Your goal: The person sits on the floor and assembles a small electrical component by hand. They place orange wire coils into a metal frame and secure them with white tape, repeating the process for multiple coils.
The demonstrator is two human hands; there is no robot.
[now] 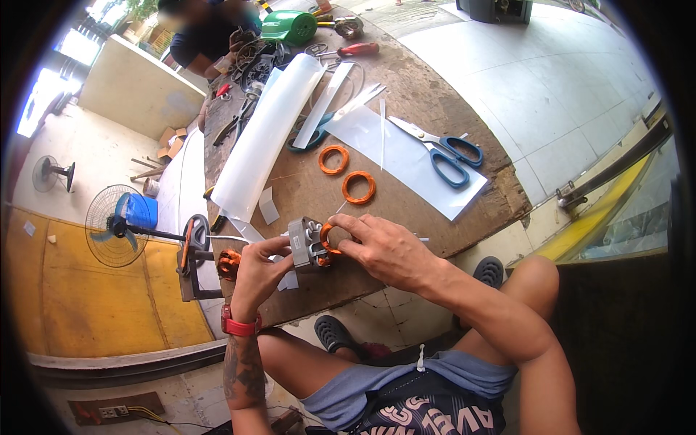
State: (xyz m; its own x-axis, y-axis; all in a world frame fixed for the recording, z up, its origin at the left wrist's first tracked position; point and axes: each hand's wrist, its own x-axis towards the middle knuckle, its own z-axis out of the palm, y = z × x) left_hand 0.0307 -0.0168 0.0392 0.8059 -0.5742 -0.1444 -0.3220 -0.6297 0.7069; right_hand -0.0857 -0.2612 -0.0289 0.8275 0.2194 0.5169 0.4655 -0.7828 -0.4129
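Note:
My left hand (259, 274) grips a grey motor stator core (298, 244) by its side, just above the near part of the workbench. Pinched in my right hand (388, 250) is an orange copper wire coil (325, 233), held against the stator's right face. White insulating pieces and orange wire show in the stator's slots; my fingers hide part of the coil. Farther along lie two loose copper coils, one nearer (346, 188) and one beyond it (322, 161). Another orange winding (229, 264) sits at the bench's left edge, beside my left wrist.
Blue-handled scissors (451, 172) lie on a white sheet (402, 156); a second pair (359, 103) is behind. A roll of translucent film (268, 138) stretches along the wooden bench (435, 109). A green motor cover (288, 27) and tools sit far off, near another person (210, 40). A fan (116, 225) stands left.

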